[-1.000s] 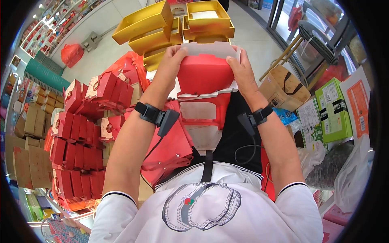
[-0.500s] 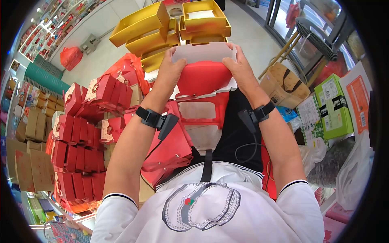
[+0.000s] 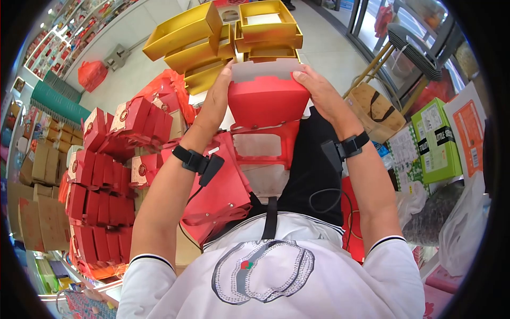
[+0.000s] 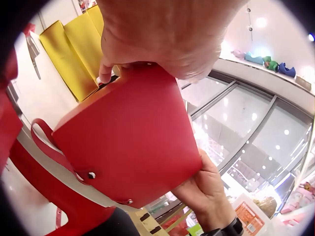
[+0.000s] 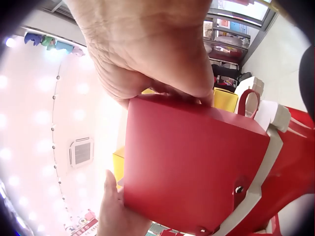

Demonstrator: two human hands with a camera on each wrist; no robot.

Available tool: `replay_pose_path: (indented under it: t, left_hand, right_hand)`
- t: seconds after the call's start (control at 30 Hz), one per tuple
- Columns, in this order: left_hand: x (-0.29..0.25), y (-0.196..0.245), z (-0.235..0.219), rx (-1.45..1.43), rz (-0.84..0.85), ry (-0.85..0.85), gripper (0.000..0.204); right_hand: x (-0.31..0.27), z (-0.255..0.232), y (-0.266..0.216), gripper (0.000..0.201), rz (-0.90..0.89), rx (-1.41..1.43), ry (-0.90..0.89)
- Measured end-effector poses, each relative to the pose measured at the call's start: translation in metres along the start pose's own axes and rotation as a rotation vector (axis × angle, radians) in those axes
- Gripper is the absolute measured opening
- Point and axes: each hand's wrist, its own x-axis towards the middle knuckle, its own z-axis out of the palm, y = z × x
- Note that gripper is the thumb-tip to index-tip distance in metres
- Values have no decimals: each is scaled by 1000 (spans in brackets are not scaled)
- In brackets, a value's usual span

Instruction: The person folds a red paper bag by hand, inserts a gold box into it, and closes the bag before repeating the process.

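Observation:
Held between both hands is a red box [image 3: 268, 103], its grey inner panel [image 3: 264, 69] standing up along the far edge. The left hand [image 3: 219, 93] lies along the box's left side, with fingers bent at its top edge in the left wrist view. At the right top corner, the right hand [image 3: 320, 90] grips with the thumb on the red face and the other fingers behind. A strap [image 5: 251, 103] and metal rivets [image 4: 91, 175] show near the box's lower edge. Beneath it is a red stool [image 3: 289, 143] with a pale board edge [image 5: 253, 191] on top.
Finished-looking red boxes [image 3: 101, 207] are stacked at the left. Flat red pieces [image 3: 218, 191] lie by the left thigh. Gold trays [image 3: 183, 32] stand piled ahead. A paper bag [image 3: 374, 111], a green carton [image 3: 438, 141] and a striped-seat stool [image 3: 414, 48] are on the right.
The left hand has slid from the panel's top corner onto the box's left side, its thumb off the front. The red box has turned slightly and its red face shows larger.

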Motion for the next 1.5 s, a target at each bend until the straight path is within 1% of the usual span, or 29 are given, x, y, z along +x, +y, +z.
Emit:
replay_pose_path:
  t: [0.03,0.13,0.23,0.33,0.43,0.53,0.63,0.73,0.83,0.93,1.03,1.13,1.23,1.33,1.43,1.5]
  left_hand:
    - [-2,4,-2,-51,-28,-36,64]
    - [-1,5,-13,70,-85,-121,63]
    - [1,7,-16,119,-141,-139,65]
    - [0,17,-14,223,-207,-119,67]
    - [-3,23,-9,217,-231,-53,68]
    - [0,6,-9,149,-26,-7,66]
    - [2,-5,-6,63,78,-12,57]
    - [4,-12,-8,-13,55,-17,46]
    - [6,-15,-10,68,84,14,41]
    - [11,-17,-14,131,5,39,33]
    - [15,-15,-15,43,-37,30,26]
    - [18,-11,-20,73,-113,-36,23]
    - [19,-14,-20,83,-100,-60,22]
    - [19,-12,-19,80,-112,-52,22]
    - [19,-14,-19,130,-106,-55,22]
    - [17,-11,-21,125,-134,-74,27]
  right_hand:
    - [1,-1,-1,57,24,-18,-6]
    - [4,-5,-3,64,84,-142,20]
    - [12,-10,-1,59,122,-254,35]
    - [10,-4,-14,59,197,-357,55]
    - [17,-13,-12,58,203,-425,0]
    - [15,-5,-2,56,15,-181,38]
    - [14,5,5,43,-113,-54,142]
    - [14,7,14,36,-182,53,176]
    - [15,11,17,29,-245,-39,247]
    - [14,6,9,26,-169,-185,231]
    - [10,8,1,24,-163,-262,175]
    - [11,5,-6,24,-32,-299,133]
    - [10,5,-8,24,3,-343,131]
    - [11,5,-8,24,-24,-353,124]
    - [10,5,-12,24,29,-418,116]
    - [10,3,-9,23,35,-402,121]
